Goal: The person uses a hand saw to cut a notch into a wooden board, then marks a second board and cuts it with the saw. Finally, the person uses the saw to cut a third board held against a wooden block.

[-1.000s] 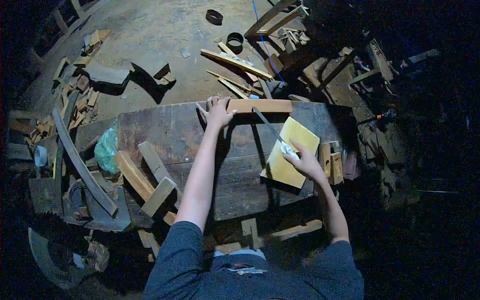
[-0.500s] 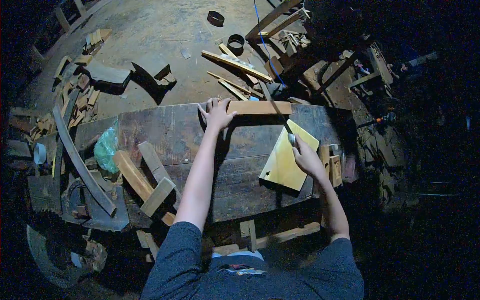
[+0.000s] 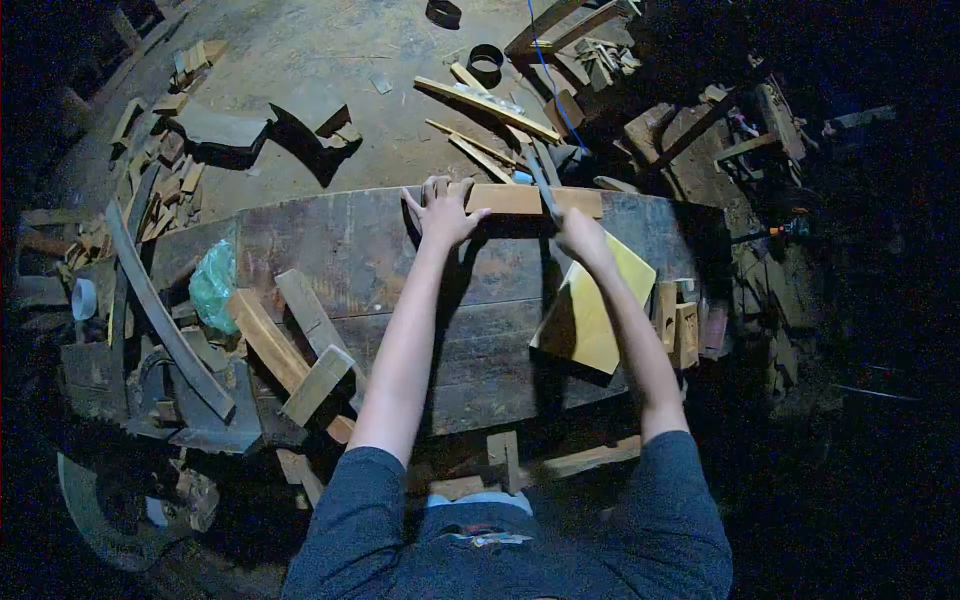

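Observation:
A wooden board [image 3: 520,200] lies along the far edge of the workbench [image 3: 340,250]. My left hand [image 3: 441,212] presses on its left end with the fingers spread. In my right hand [image 3: 580,238] is a long, thin grey tool [image 3: 543,175], gripped at its near end. The tool crosses the right part of the board and points away from me past the far edge. Whether it is a file or a saw I cannot tell. Below my right forearm lies a yellow panel [image 3: 590,325], partly shaded.
On the bench's left are a green plastic bag [image 3: 213,287], wood blocks [image 3: 268,340] and a long curved strip [image 3: 165,310]. Small blocks [image 3: 685,335] stand at the right. Wood strips [image 3: 485,105] and a black ring [image 3: 485,64] lie on the ground beyond.
My right hand has moved forward and slightly left, pushing the tool farther across the board. My left hand stays on the board. The view has shifted slightly.

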{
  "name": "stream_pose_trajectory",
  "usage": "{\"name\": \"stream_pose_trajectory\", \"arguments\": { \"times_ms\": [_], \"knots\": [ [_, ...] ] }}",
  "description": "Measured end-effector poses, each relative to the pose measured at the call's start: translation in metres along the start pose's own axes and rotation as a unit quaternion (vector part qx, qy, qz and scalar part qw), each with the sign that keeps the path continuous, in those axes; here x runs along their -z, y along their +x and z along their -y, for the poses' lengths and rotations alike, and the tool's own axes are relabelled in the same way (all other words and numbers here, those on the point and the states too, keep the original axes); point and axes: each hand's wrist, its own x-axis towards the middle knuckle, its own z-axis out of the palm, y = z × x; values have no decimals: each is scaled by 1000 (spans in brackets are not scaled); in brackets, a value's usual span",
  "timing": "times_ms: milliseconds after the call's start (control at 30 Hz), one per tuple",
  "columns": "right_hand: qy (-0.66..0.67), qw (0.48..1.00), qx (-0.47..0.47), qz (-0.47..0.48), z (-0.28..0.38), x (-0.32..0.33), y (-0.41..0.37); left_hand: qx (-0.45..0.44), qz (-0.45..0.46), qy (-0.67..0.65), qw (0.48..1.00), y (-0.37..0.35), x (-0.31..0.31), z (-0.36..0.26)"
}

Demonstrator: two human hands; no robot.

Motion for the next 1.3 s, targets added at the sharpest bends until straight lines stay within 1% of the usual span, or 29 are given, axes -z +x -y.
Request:
{"name": "stream_pose_trajectory", "arguments": {
  "times_ms": [33, 67, 133, 167, 233, 267, 333, 400, 467, 500, 567, 700, 767, 800, 833, 867, 900, 933, 967, 1033, 1067, 1133, 1167, 1233, 1300],
  "knots": [
    [21, 999, -13, -30, 5, -13, 18, 1, 0, 4, 1000, 0, -1, 1],
    [23, 999, -11, -31, 7, -25, 38, -1, -10, 3, 1000, -1, -2, 1],
    [42, 991, -34, -123, 6, -44, 71, -4, -22, 4, 1000, -1, -1, -1],
    [44, 991, -33, -125, 2, -50, 80, -2, -26, 6, 1000, -2, 0, -1],
    [43, 994, -26, -96, 2, -46, 84, 0, -32, 7, 999, -3, 2, -2],
    [41, 994, -28, -97, -4, -46, 78, -2, -33, 7, 999, -5, 3, -2],
    [21, 999, 24, -42, 2, -14, 32, -1, -46, 7, 999, -3, -2, -1],
    [-25, 1000, -10, -4, -2, 3, -9, -2, -55, -6, 998, -1, -5, 1],
    [-10, 999, -26, 22, -12, 11, -48, -9, -70, -10, 997, 0, -10, 4],
    [-14, 999, -29, 23, -13, 17, -67, -11, -69, -14, 997, 0, -11, 4],
    [-35, 999, -7, 32, -15, 29, -95, -9, -76, 2, 997, 0, -11, 3],
    [-20, 999, 19, 45, -26, 17, -88, -2, -32, -1, 999, 2, -6, 3],
    [7, 1000, 9, 22, -19, 13, -68, -5, -42, -1, 999, 2, -10, 4],
    [37, 999, 9, 8, -23, -4, -44, -9, -51, -2, 999, 2, -11, 5],
    [47, 999, 24, 15, -12, 1, -29, -6, -52, 3, 999, 2, -9, 5],
    [61, 998, 25, 1, -18, -15, -4, -3, -35, -5, 999, 1, -5, 3],
    [53, 999, -4, -6, -4, -7, 5, -2, -19, -13, 1000, 0, -3, 1],
    [60, 998, -22, -12, -8, -19, 30, -5, -25, -11, 1000, -1, -3, -1],
    [64, 998, -20, -13, -12, -30, 53, -4, -28, 0, 1000, -2, -2, -1],
    [161, 986, -7, -48, -16, -41, 85, -12, -49, -4, 999, -2, -4, 0],
    [165, 985, -6, -49, -16, -45, 92, -13, -50, 0, 999, -1, -3, 2],
    [90, 994, -48, -31, -12, -43, 90, -3, -44, 0, 999, -3, -2, -2],
    [83, 994, -1, -69, -15, -46, 78, -5, -44, -5, 999, -5, -1, -5],
    [58, 995, 26, -80, -7, -23, 36, 8, -30, -4, 1000, -4, 2, -4],
    [51, 998, -8, -29, -11, -7, -5, 11, -35, -16, 999, -3, 1, -3]
  ]
}}
